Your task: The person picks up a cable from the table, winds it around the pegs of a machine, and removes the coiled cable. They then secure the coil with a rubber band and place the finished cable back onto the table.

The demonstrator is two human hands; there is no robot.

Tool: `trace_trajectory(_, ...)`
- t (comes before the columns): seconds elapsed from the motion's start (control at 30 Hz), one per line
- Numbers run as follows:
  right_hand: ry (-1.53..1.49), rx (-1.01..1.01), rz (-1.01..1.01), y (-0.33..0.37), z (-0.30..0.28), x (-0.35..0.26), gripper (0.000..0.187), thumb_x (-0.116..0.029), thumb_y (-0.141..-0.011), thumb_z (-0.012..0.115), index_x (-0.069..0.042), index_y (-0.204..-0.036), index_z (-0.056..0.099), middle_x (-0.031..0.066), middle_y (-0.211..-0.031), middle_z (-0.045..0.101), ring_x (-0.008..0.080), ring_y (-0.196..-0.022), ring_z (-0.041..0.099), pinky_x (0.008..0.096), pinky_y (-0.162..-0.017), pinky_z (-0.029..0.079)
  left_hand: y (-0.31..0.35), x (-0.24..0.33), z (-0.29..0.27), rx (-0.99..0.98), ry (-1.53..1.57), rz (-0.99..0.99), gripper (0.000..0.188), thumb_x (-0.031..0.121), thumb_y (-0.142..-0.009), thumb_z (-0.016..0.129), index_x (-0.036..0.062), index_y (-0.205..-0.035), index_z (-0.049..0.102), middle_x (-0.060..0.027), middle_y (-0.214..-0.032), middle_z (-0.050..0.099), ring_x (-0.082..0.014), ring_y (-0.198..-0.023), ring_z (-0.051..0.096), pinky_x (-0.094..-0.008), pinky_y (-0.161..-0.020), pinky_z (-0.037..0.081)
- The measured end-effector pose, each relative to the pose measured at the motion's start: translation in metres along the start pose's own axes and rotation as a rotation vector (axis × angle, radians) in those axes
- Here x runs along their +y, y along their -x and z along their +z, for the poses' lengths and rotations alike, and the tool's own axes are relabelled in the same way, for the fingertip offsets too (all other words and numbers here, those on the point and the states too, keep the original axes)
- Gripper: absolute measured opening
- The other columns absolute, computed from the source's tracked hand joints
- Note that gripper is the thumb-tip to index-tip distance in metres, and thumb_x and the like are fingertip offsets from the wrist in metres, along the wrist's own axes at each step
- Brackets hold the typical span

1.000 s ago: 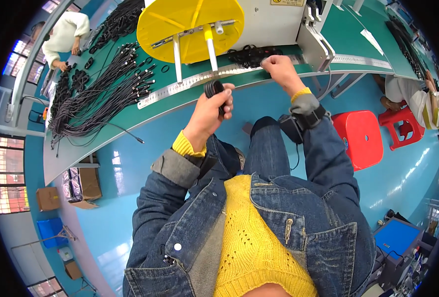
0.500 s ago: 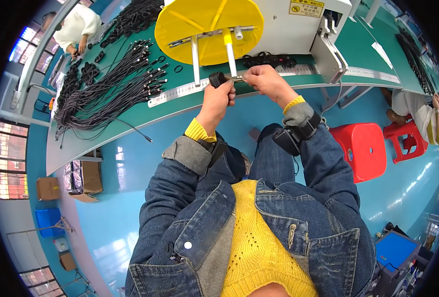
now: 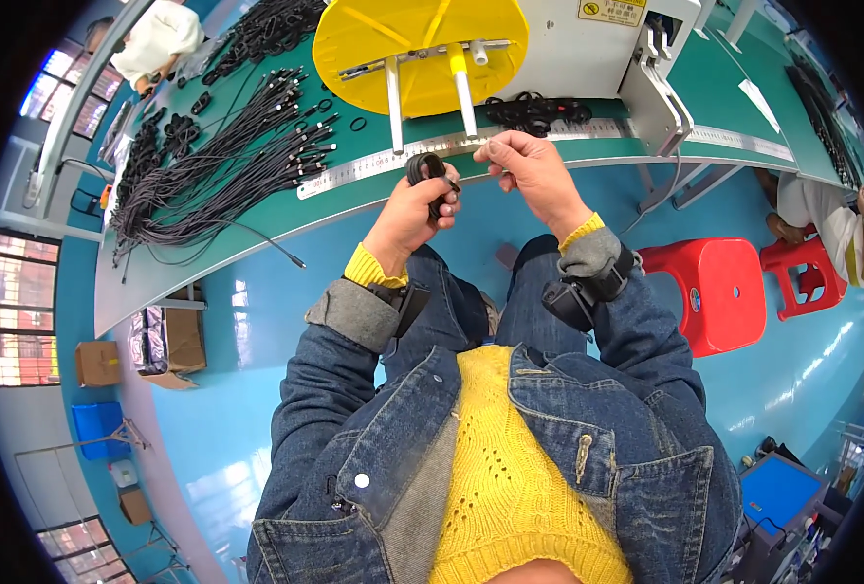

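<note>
My left hand [image 3: 405, 219] is closed around a coiled black cable [image 3: 426, 167], whose loops stick out above the thumb and fingers. A short gap to the right of it, my right hand [image 3: 537, 175] is closed, with thumb and forefinger pinched together and the other fingers curled. Whatever lies in that pinch, if anything, is too small to make out. Both hands are just off the near edge of the green table, in front of a long steel ruler [image 3: 362, 170]. Beyond them stands a machine with a round yellow disc [image 3: 393, 83] bearing two metal pegs.
Left on the table [image 3: 247, 209] lies a large bundle of black cables [image 3: 174, 200]. More coiled cables [image 3: 539, 113] rest beside the machine's grey bracket [image 3: 661, 112]. Red stools [image 3: 729, 297] stand on the floor at right. Other people are at the far left and right.
My hands have parted: the right one has come away from the coil. The left has dropped slightly toward me, and the coil now shows its open loops.
</note>
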State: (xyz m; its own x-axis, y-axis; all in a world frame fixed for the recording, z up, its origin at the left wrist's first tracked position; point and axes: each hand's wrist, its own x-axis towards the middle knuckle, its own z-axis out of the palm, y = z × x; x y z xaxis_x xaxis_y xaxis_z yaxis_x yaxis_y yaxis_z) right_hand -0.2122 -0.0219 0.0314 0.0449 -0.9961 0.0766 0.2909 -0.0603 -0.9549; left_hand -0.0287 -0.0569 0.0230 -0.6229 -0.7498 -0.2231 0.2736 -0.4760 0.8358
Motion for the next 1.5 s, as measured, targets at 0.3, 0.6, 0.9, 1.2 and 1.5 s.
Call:
trace_trajectory(0.3, 0.893, 0.152, -0.618, 0.009, 0.023, 0.026, 0.008, -0.011, -0.080, 0.062, -0.004, -0.083, 0.062, 0.0000, -0.081, 0.061, 0.0102, -0.071, 0.055, 0.0237, -0.056, 0.044, 0.005, 0.001, 0.008, 0.133, 0.059, -0.100, 0.005, 0.009, -0.083, 0.051, 0.0053, -0.087, 0.051, -0.0033, -0.068, 0.049, -0.0102, -0.055, 0.044, -0.0222, -0.043, 0.033)
trace_trajectory(0.6, -0.319, -0.251, 0.131, 0.040, 0.025, 0.014, 0.011, -0.006, -0.084, 0.053, -0.002, -0.090, 0.061, 0.0028, -0.078, 0.061, 0.0093, -0.069, 0.057, 0.0229, -0.054, 0.047, 0.012, 0.010, -0.007, 0.063, 0.078, -0.111, 0.007, 0.010, -0.082, 0.052, 0.0043, -0.085, 0.051, -0.0034, -0.067, 0.049, -0.0096, -0.052, 0.042, -0.0222, -0.042, 0.033)
trace_trajectory(0.9, 0.075, -0.228, 0.203, 0.044, -0.008, -0.009, 0.025, -0.006, -0.083, 0.051, -0.002, -0.106, 0.060, 0.0035, -0.072, 0.061, 0.0078, -0.054, 0.055, 0.0202, -0.044, 0.045, 0.039, -0.008, 0.003, -0.091, -0.486, -0.185, 0.010, 0.011, -0.074, 0.058, 0.0059, -0.081, 0.054, 0.0000, -0.062, 0.049, -0.0072, -0.051, 0.045, -0.0212, -0.043, 0.035)
trace_trajectory(1.2, 1.091, -0.571, -0.255, 0.021, 0.014, -0.012, 0.041, -0.015, -0.075, 0.066, -0.002, -0.109, 0.047, 0.0036, -0.072, 0.059, 0.0123, -0.067, 0.059, 0.0205, -0.046, 0.043, 0.038, -0.009, 0.018, -0.121, -0.816, -0.271, 0.025, 0.010, -0.067, 0.065, 0.0044, -0.089, 0.055, 0.0018, -0.067, 0.051, -0.0051, -0.051, 0.044, -0.0188, -0.043, 0.033)
trace_trajectory(1.5, -0.255, -0.168, 0.460, 0.055, -0.002, 0.043, 0.023, -0.018, -0.082, 0.058, -0.002, -0.096, 0.050, 0.0055, -0.067, 0.057, 0.0123, -0.061, 0.057, 0.0286, -0.046, 0.041, 0.060, 0.003, 0.010, -0.156, -0.218, -0.119, 0.049, 0.003, -0.059, 0.069, 0.0029, -0.105, 0.052, 0.0008, -0.077, 0.049, -0.0059, -0.061, 0.046, -0.0188, -0.046, 0.035)
